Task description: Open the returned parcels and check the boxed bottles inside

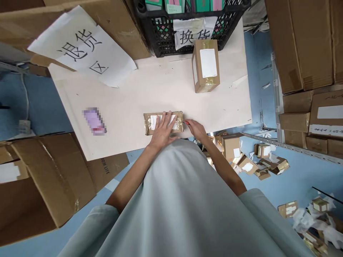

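Note:
A small cardboard box (148,123), sealed with brown tape and bearing a white label, lies flat near the front edge of the white table (128,92). Flat on its top rests my left hand (163,131), fingers spread and thumb along the near side. At the box's right end, my right hand (197,130) is closed around a small red knife (187,122), whose dark tip points at the taped end. Whether the tip touches the tape I cannot tell. Farther back stands a taller taped box (197,71) with white labels.
A black crate (160,34) of green and pink packs stands at the back, beside a large carton (128,35) with a hanging paper sign (80,53). A blurred purple item (94,121) lies at left. Opened boxes (248,166) litter the floor; cartons (297,43) are stacked at right.

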A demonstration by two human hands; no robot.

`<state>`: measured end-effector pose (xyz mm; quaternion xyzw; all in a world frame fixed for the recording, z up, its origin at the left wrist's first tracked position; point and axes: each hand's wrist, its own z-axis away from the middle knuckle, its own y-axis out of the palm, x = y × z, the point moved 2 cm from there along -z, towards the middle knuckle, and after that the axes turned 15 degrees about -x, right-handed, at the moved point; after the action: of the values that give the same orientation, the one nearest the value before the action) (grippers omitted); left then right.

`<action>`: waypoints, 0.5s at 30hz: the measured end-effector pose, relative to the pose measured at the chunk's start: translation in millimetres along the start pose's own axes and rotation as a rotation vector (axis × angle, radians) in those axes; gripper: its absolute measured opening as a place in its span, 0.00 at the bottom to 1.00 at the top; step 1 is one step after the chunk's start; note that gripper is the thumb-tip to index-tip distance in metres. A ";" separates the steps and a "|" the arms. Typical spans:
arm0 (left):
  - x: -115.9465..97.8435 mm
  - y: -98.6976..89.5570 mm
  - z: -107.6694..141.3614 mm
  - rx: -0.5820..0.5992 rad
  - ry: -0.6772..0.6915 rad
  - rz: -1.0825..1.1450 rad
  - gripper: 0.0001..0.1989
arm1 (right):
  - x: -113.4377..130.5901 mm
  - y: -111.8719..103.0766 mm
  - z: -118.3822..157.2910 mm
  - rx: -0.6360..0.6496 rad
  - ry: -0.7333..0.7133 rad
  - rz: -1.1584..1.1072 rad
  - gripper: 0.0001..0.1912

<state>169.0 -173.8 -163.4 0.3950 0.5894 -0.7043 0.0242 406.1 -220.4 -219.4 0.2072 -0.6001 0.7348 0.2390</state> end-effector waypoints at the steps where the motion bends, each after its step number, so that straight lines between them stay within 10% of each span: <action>1: 2.1 3.6 -2.1 0.046 0.031 -0.015 0.57 | -1.8 -0.9 1.6 -0.011 0.010 -0.015 0.20; 15: 20.3 -1.0 -31.2 0.022 0.024 0.080 0.42 | 13.2 -22.4 18.4 -0.226 0.276 -0.242 0.21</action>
<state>171.0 -138.3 -174.3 0.4268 0.5655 -0.7045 0.0409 409.3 -233.4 -190.5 0.1472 -0.6110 0.6501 0.4270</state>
